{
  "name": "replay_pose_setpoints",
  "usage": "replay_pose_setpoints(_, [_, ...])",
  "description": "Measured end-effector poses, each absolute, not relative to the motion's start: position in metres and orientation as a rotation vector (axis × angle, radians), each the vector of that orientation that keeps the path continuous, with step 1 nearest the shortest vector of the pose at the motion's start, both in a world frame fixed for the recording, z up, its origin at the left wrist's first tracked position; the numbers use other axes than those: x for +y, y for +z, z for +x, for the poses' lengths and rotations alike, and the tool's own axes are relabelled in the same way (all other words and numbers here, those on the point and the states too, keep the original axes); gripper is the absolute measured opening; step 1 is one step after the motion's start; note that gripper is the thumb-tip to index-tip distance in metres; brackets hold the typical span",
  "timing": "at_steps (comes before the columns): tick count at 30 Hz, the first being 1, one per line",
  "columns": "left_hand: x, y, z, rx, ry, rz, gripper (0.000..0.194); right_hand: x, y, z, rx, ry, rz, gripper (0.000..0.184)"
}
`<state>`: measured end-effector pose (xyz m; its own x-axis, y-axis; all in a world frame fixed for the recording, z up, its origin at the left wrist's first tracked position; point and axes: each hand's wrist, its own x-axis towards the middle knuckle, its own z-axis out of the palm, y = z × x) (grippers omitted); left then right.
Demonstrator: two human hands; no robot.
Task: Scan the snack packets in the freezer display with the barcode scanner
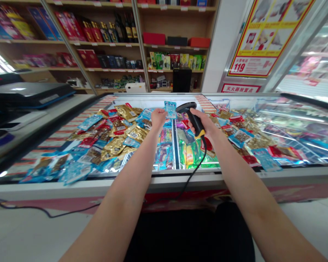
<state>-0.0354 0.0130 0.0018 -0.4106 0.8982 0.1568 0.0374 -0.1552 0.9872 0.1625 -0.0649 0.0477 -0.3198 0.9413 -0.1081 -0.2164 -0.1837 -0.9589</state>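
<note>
Dozens of gold and blue snack packets [127, 112] lie heaped across a chest freezer [153, 179]. The left hand [158, 118] narrowly pinches an upright blue packet [170, 109], its long axis vertical, just left of the head of a barcode scanner [186, 108], which sits in the closed grip of the right hand [200, 123]; nothing stands between them.

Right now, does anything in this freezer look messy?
Yes: the gold and blue snack packets lie jumbled in a heap on the left of the chest freezer, while the packets in the middle section stand in tidier rows.
</note>
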Motion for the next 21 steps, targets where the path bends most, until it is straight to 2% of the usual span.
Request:
replay_pose_setpoints(16, [0.012, 0.001, -0.037, 1.460, 1.629, 1.116, 0.012, -0.065, 0.050, 0.163, -1.149, 1.703, -1.006, 0.037])
replay_pose_setpoints(21, [0.015, 0.004, -0.042, 1.660, 1.620, 1.235, 0.009, -0.056, 0.046, 0.173, -1.118, 1.657, -0.919, 0.037])
